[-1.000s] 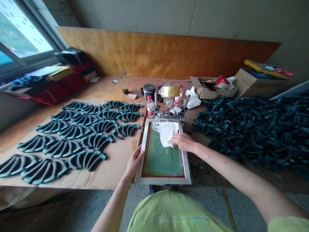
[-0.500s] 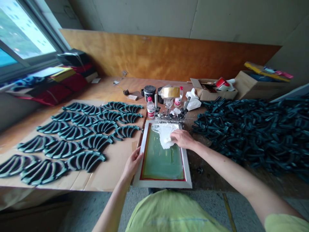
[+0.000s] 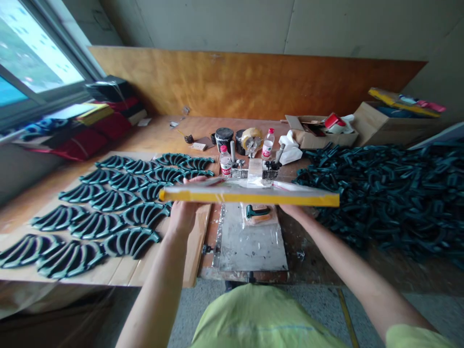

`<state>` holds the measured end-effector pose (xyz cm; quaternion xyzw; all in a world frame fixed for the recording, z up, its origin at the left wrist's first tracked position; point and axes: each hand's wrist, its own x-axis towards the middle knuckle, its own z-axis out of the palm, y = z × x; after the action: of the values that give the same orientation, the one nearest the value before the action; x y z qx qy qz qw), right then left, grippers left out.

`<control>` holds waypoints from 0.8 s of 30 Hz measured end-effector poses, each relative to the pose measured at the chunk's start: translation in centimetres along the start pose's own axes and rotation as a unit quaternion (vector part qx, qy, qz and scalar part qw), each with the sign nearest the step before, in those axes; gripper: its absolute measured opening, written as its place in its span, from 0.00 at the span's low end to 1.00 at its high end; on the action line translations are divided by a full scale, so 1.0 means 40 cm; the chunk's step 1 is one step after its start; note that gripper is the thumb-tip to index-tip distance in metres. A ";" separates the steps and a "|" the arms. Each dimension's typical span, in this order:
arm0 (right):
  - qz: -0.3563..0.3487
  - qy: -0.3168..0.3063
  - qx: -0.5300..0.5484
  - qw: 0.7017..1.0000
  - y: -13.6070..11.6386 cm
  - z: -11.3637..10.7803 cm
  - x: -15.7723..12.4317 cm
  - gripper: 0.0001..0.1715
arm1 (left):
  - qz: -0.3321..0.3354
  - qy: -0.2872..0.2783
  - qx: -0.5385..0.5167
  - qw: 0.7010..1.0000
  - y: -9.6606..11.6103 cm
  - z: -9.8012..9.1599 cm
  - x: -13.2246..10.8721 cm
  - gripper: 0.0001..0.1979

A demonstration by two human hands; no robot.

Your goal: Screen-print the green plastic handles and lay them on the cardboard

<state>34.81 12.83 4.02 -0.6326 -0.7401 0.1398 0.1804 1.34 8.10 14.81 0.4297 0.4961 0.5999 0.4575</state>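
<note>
The screen printing frame [image 3: 250,196] is tilted up, its near edge raised and its yellow-taped front side facing me. My left hand [image 3: 182,212] is closed round the frame's left part, with some fingers showing above the edge. Behind the right part of the frame is my right hand [image 3: 289,209]; its fingers are hidden, as is whatever they hold. Beneath the frame a dark green curved handle [image 3: 258,211] lies in a holder on the grey metal base plate [image 3: 250,249]. The white cloth cannot be made out clearly.
Rows of dark green curved handles [image 3: 85,222] lie on cardboard [image 3: 152,261] at left. A large heap of similar pieces [image 3: 377,193] covers the right side. Behind the frame stand two red-capped bottles [image 3: 225,164], black tubs [image 3: 224,137] and a tape roll [image 3: 252,140].
The frame's near edge has swung up from lying flat, uncovering the base plate and handle. My left hand has risen with it. My right hand has gone from the mesh's top to behind the frame.
</note>
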 end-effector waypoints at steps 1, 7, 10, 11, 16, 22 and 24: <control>-0.031 -0.025 0.000 0.999 -0.003 0.030 -0.023 0.20 | -0.014 -0.007 -0.018 1.000 0.014 0.014 0.023 0.29; -0.097 -0.049 -0.035 0.993 -0.097 0.099 -0.087 0.09 | -0.057 0.027 -0.032 0.997 -0.034 0.061 0.002 0.29; -0.109 0.000 -0.024 0.994 -0.182 0.103 -0.143 0.08 | -0.304 -0.106 0.025 0.946 -0.152 0.087 -0.127 0.33; -0.135 0.008 -0.024 0.990 -0.211 0.111 -0.168 0.09 | -0.356 -0.130 0.023 0.925 -0.192 0.093 -0.170 0.33; -0.280 -0.059 -0.028 0.958 -0.181 0.123 -0.246 0.13 | -0.361 -0.059 0.067 0.928 -0.322 0.003 -0.244 0.26; 0.130 -0.133 -0.247 0.951 0.225 -0.005 -0.243 0.18 | -0.319 0.021 0.383 0.867 -0.394 -0.274 -0.142 0.24; 0.164 -0.143 -0.263 0.940 0.313 -0.027 -0.255 0.19 | -0.294 -0.027 0.490 0.821 -0.403 -0.312 -0.139 0.25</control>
<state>47.76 4.77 -1.37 -0.7437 -0.6542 0.0569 -0.1252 -7.62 1.60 -3.19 0.4469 0.8148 0.1037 0.3544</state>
